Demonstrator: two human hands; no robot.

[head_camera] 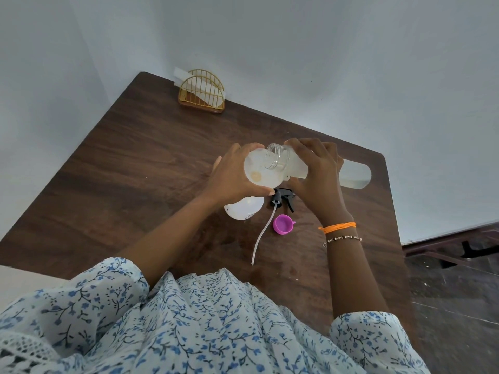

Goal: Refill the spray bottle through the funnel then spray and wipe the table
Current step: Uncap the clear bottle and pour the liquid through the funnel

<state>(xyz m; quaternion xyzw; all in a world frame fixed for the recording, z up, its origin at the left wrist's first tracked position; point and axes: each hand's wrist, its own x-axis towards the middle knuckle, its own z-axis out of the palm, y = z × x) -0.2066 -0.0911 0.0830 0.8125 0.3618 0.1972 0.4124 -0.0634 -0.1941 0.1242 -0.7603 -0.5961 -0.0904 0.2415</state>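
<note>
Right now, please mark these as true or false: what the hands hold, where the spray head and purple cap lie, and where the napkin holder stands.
1. The right hand tips a clear bottle over the funnel. True.
2. The left hand rests flat on the table. False: it holds the funnel.
3. The spray head is screwed on. False: it lies on the table.
4. The purple cap lies on the table. True.
5. The gold napkin holder stands at the far edge. True.

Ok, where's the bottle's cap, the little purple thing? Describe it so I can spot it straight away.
Start at the dark wooden table and find the black spray head with its long white tube lying near the middle, just below the hands. The purple cap sits right of that tube, open side up. It is the only brightly coloured item on the table, small and round with a side tab.
</note>
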